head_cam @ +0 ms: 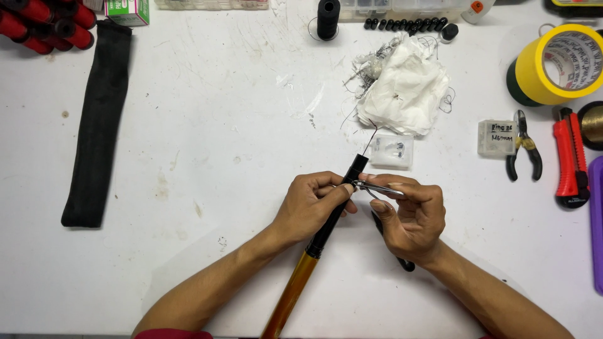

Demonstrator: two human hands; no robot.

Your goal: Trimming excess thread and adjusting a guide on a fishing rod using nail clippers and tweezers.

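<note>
Rod point(326, 227), black with an amber lower part, runs slantwise across the white counter point(220, 188) from the bottom edge up to its tip near the middle. My left hand point(311, 207) has its grip wrapped shut around the black part near the tip, thumb on top. My right hand point(411, 216) pinches a small metal clipper point(377, 188), its nose touching the rod just beside my left thumb. Behind the tip lie a heap of white tissue point(405, 85) and a small clear box point(392, 152). A thin black thread point(370, 135) sticks out of the tip.
</note>
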